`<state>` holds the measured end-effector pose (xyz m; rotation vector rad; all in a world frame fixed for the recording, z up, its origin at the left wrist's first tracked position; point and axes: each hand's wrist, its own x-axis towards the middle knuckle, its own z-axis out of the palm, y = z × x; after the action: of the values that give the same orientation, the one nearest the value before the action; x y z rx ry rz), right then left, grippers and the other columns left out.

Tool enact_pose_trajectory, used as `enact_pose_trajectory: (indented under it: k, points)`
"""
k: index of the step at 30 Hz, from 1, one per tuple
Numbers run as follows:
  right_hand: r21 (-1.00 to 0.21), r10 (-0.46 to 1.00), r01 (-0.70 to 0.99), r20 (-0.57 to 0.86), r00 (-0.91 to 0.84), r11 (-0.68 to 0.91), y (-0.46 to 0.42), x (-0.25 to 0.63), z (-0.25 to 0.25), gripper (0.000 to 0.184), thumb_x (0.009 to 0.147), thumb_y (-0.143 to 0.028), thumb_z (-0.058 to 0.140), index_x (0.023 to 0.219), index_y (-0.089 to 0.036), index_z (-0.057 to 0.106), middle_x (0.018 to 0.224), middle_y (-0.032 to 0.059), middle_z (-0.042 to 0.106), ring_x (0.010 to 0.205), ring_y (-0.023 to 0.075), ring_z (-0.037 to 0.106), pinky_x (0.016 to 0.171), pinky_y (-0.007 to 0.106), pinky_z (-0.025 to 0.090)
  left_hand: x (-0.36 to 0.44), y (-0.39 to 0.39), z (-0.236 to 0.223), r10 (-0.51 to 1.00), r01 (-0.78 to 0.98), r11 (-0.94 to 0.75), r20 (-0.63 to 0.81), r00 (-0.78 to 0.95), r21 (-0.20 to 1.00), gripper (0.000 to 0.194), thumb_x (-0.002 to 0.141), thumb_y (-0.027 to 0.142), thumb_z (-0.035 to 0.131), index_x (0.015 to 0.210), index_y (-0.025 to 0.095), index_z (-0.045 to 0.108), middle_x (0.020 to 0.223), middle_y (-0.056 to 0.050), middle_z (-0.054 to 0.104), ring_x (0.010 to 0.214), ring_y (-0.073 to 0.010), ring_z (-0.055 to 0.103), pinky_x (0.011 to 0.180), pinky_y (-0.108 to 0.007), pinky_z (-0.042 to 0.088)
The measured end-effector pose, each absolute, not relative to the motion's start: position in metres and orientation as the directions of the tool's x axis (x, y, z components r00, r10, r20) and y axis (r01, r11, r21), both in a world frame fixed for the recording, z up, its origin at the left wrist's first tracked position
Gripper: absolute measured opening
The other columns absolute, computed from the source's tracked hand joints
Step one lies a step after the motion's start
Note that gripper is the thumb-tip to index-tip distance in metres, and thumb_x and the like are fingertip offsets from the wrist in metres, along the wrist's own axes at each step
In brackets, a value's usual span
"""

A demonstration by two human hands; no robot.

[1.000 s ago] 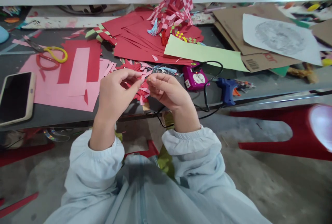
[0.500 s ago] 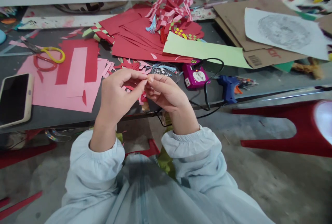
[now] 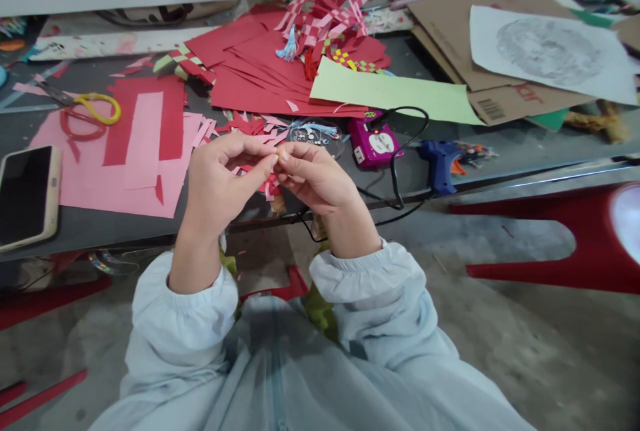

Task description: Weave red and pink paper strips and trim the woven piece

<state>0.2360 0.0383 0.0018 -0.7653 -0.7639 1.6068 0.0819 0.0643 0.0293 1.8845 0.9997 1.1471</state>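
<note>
My left hand and my right hand meet at the fingertips above the table's front edge. Thumb and forefinger of each are pinched together; whatever lies between them is too small to make out. Beneath and behind the hands are red and pink paper scraps. A clear dish of small beads with a light blue tassel sits just beyond my right hand. Close by on the right is a purple power adapter with a black cord plugged in.
On the left lie a phone, pink paper and scissors. Red sheets, woven paper strips and a green strip lie behind. Rightward are a blue glue gun, cardboard, a printed sheet and a red stool.
One second ago the fingertips were slightly apart; since then they have come together and stayed touching. The view has shifted a little.
</note>
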Motion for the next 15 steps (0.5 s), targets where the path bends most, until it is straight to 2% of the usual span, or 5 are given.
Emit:
enact_pose_trajectory:
  k: [8,12,15]
  points:
    - [-0.818,0.990,-0.563,-0.056,-0.129,-0.120,0.0385,0.2344,-0.0016,0.032,0.062,-0.039,0.089,0.070,-0.017,0.066,0.059,-0.0041,0.059,0.052,0.0053,0.051,0.047,0.017,0.044,0.0832,0.0616,0.0349,0.881,0.294,-0.449,0.364,0.302,0.844,0.007,0.079,0.021,0.070,0.077,0.027,0.070,0.081,0.002,0.076,0.076,-0.0156,0.071,0.068,-0.032,0.061]
    - [-0.774,0.986,-0.614,-0.076,-0.151,-0.154,0.0383,0.2332,-0.0001,0.032,0.062,-0.036,0.090,0.069,-0.016,0.066,0.058,-0.0053,0.059,0.049,0.0032,0.052,0.046,0.014,0.046,0.0831,0.0641,0.0335,0.856,0.173,-0.483,0.421,0.299,0.859,0.013,0.076,0.013,0.070,0.077,0.025,0.073,0.078,0.002,0.076,0.070,-0.0133,0.070,0.064,-0.028,0.061]
    - [-0.740,0.978,-0.644,-0.099,-0.183,-0.195,0.0374,0.2328,0.0015,0.033,0.059,-0.036,0.091,0.069,-0.016,0.067,0.055,-0.0066,0.060,0.046,0.0015,0.052,0.044,0.011,0.046,0.0820,0.0676,0.0302,0.852,0.106,-0.470,0.419,0.314,0.876,0.009,0.075,0.018,0.075,0.077,0.027,0.075,0.078,0.001,0.076,0.071,-0.0151,0.071,0.062,-0.029,0.060]
